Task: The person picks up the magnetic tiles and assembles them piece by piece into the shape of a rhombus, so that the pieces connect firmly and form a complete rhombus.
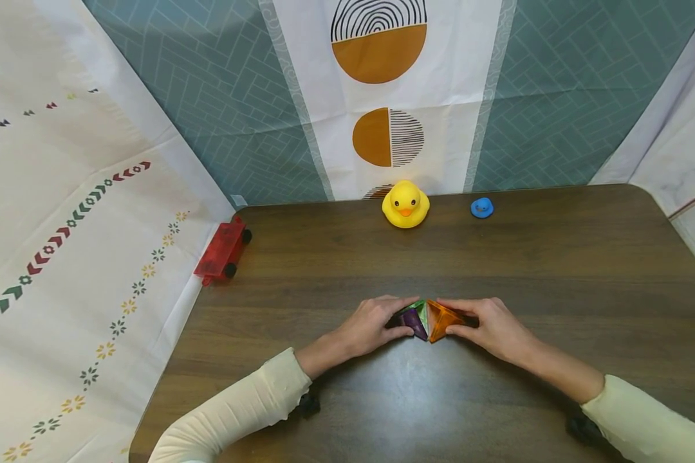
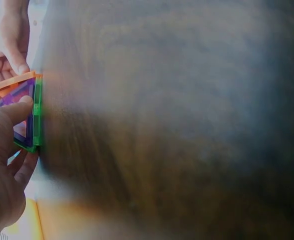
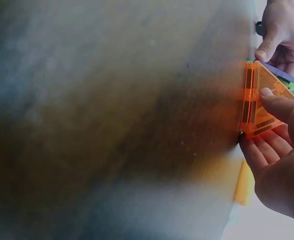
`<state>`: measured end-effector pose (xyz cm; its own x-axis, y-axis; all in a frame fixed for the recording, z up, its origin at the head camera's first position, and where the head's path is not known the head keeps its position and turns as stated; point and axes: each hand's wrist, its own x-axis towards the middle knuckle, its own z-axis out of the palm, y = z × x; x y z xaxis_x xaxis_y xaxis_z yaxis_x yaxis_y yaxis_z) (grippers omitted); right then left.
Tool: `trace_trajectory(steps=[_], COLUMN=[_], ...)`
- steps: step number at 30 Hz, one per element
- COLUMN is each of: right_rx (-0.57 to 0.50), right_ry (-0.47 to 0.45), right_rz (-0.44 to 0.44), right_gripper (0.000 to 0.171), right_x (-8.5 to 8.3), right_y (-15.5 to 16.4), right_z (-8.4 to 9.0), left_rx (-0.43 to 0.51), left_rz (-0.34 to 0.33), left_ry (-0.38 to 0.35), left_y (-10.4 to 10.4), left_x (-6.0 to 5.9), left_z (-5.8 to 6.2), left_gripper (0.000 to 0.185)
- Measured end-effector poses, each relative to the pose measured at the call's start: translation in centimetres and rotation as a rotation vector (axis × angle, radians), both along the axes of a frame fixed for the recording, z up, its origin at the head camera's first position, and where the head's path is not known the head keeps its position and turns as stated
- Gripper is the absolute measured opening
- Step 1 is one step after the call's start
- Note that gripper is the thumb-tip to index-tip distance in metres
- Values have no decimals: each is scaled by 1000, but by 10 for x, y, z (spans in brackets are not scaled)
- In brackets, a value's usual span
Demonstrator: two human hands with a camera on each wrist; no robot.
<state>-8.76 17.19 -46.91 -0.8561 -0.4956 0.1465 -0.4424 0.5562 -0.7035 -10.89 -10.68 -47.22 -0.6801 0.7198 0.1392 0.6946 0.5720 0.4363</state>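
A small pyramid of translucent magnetic tiles [image 1: 429, 319] stands on the dark wooden table [image 1: 515, 257] near its front middle. Its purple tile [image 1: 412, 320] faces left, a green tile [image 1: 421, 310] sits behind, an orange tile [image 1: 442, 319] faces right. My left hand [image 1: 375, 325] pinches the purple side with thumb and fingers. My right hand [image 1: 489, 326] pinches the orange side. In the left wrist view the left thumb [image 2: 14, 111] presses on the purple tile [image 2: 21, 107] beside a green tile [image 2: 37, 112]. In the right wrist view my right fingers [image 3: 279, 105] curl round the orange tile [image 3: 259, 102].
A yellow rubber duck [image 1: 405, 204] and a small blue duck [image 1: 482, 207] sit at the table's far edge. A red toy cart with black wheels [image 1: 222, 249] rests at the left edge. Patterned cloth hangs behind and to both sides.
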Motion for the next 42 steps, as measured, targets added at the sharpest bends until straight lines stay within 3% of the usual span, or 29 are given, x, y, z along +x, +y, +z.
trace_trajectory(steps=[42], right_rx=[-23], right_ry=[-3], right_rz=[-24], right_gripper=[51], right_x=[2], right_y=[0], right_z=[0], left_rx=[-19], left_rz=[8], left_ry=[-6], left_y=[1], left_x=[1], left_z=[1], left_gripper=[59])
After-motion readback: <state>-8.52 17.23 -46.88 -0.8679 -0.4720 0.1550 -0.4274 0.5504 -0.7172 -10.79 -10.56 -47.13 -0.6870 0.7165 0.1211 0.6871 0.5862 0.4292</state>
